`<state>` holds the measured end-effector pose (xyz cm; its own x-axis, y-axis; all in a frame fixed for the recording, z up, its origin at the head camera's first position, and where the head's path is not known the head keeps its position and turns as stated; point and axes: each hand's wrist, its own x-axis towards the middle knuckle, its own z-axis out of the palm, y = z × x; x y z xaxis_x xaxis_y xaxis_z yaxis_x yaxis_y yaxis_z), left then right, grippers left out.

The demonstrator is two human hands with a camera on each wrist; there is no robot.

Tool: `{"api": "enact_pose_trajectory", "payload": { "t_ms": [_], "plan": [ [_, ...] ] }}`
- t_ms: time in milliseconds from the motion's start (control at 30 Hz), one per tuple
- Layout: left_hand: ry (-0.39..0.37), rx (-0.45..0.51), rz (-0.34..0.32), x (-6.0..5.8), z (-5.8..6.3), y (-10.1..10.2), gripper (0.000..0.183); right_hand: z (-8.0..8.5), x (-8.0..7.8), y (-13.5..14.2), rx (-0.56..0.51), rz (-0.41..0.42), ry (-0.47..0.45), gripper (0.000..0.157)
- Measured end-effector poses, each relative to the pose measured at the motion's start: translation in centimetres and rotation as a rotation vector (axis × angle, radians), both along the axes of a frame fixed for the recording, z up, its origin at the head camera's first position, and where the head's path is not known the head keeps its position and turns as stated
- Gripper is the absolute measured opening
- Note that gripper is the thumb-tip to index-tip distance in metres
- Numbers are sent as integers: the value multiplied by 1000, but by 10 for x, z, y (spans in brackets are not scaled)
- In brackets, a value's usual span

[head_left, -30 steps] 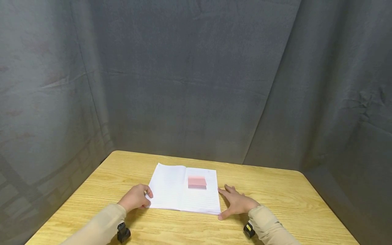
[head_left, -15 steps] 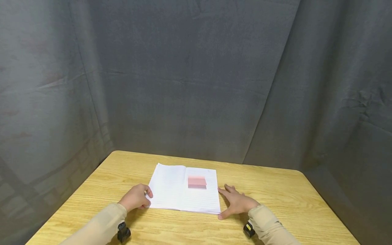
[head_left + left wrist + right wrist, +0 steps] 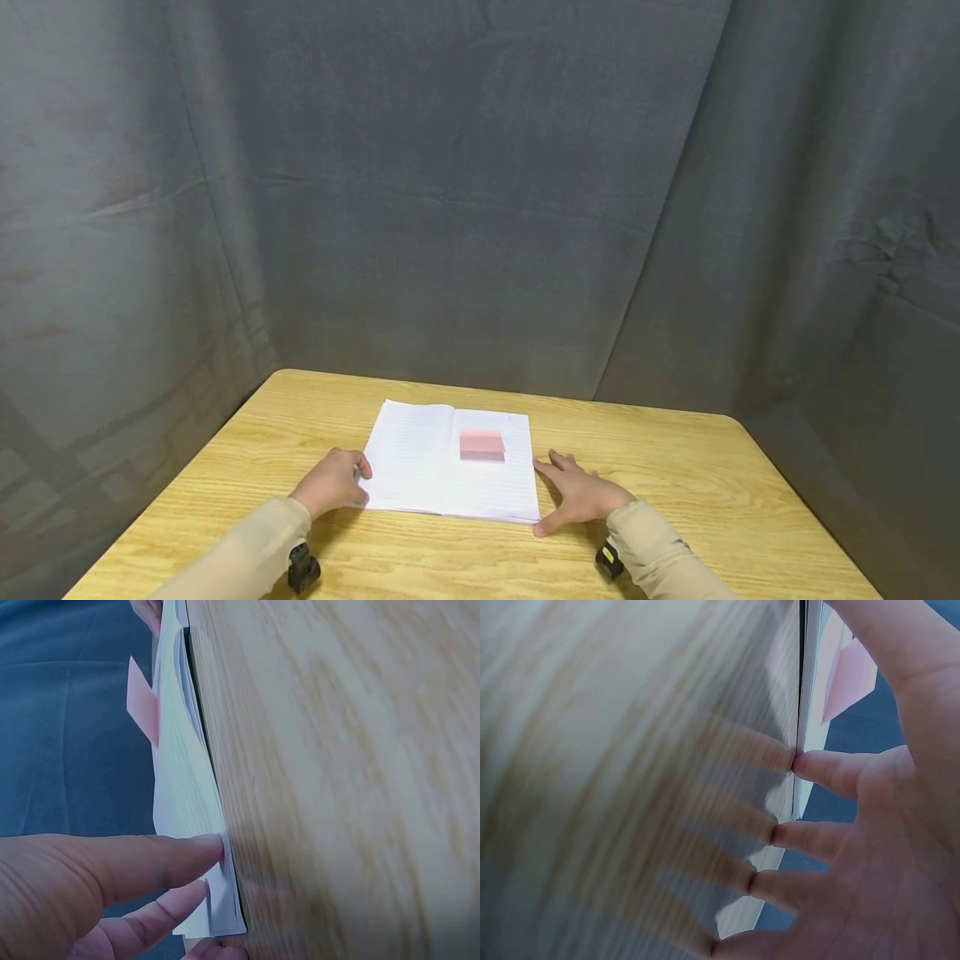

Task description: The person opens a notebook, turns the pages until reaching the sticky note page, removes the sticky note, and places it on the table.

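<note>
A ruled notebook [image 3: 412, 458] lies spread open on the wooden table, its pages white. On its right-hand page sits a pink sticky note [image 3: 482, 442], part of which stands up off the paper in both wrist views. My left hand [image 3: 332, 482] rests at the notebook's left edge, thumb and forefinger on the page near the lower corner, loosely bent. Along the right edge is my right hand [image 3: 579, 496], fingers spread, with the thumb near the lower right corner. In the right wrist view its fingertips [image 3: 804, 766] meet the tabletop beside the notebook.
The wooden table [image 3: 420, 554] has rounded far corners and extends past the notebook on all sides. Grey curtains [image 3: 450, 208] hang behind it and to both sides. Each wrist wears a small black camera.
</note>
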<state>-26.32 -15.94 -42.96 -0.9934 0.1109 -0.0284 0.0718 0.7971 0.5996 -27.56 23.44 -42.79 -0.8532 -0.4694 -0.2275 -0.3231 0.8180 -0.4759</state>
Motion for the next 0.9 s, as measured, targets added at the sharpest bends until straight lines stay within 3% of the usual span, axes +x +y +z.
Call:
{"api": "enact_pose_trajectory", "payload": {
  "t_ms": [500, 633, 767, 900],
  "plan": [
    [-16, 2, -12, -3, -4, -1, 29, -2, 0, 3, 6, -12, -1, 111],
    [-13, 17, -21, -4, -5, -2, 29, 2, -5, 6, -31, 30, -16, 111],
    [-5, 35, -28, -4, -5, -4, 30, 13, -17, 8, -126, 55, 37, 99],
    [-4, 48, -26, -4, -4, -6, 29, 25, -30, 3, -258, 17, 135, 78]
  ]
}}
